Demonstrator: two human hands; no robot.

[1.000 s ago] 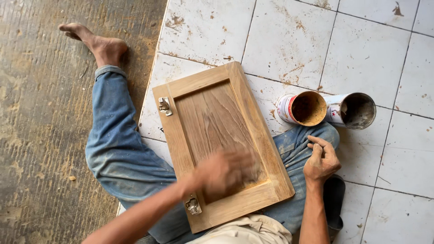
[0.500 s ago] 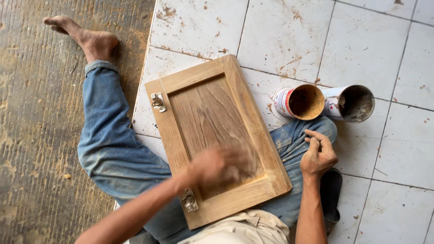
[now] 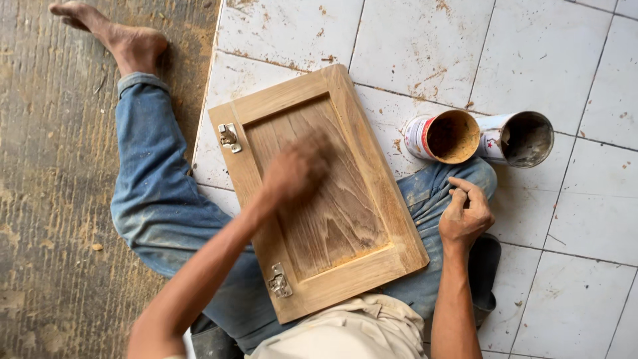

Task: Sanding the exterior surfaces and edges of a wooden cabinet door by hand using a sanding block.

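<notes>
two white-labelled tins [image 3: 444, 137] beside wooden door [image 3: 372, 199], left hand [image 3: 297, 169] rubbing.

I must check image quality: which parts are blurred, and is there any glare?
Head view: the left hand on the wooden cabinet door is motion-blurred; the right hand, two cans and tiled floor are sharp; light is soft, without glare.

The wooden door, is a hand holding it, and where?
No hand grips it. The blurred left hand presses on the wooden door panel's middle; whether its fingers hold anything cannot be told. The right hand rests on the knee.
</notes>
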